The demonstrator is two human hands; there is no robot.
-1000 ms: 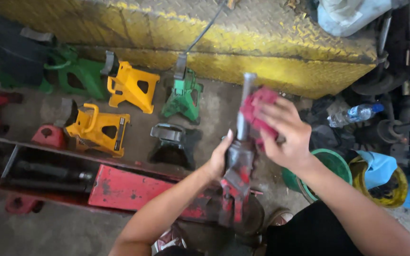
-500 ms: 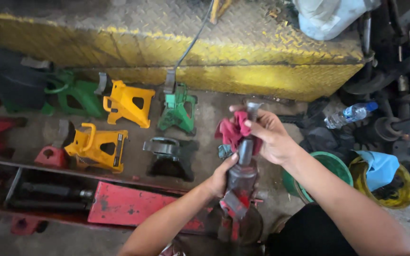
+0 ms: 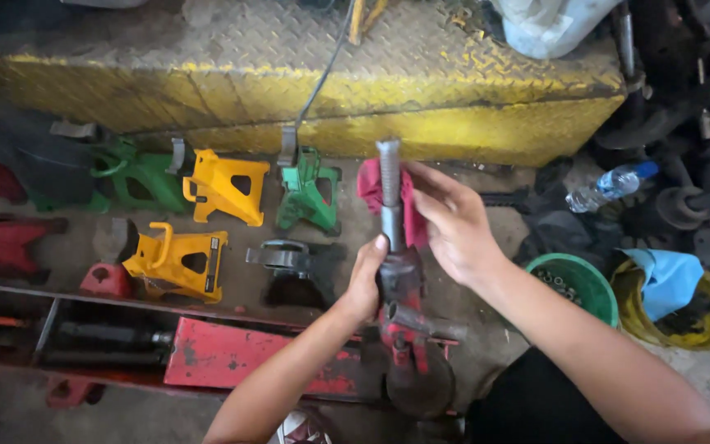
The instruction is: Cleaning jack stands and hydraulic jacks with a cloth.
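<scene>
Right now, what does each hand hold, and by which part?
Left hand grips the red jack's body below its grey metal shaft; right hand presses a red rag against it.

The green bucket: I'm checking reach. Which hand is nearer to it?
Right. The right hand, holding a red rag, is nearer the green bucket; the left hand grips the jack farther away.

Both forearms are bare, with no sleeves, gloves, watch or rings showing. The left hand (image 3: 365, 284) and the right hand (image 3: 454, 222) are uncovered, fingers and thumbs plain to see. Dark, black clothing (image 3: 536, 403) covers the body at the lower edge of view.
</scene>
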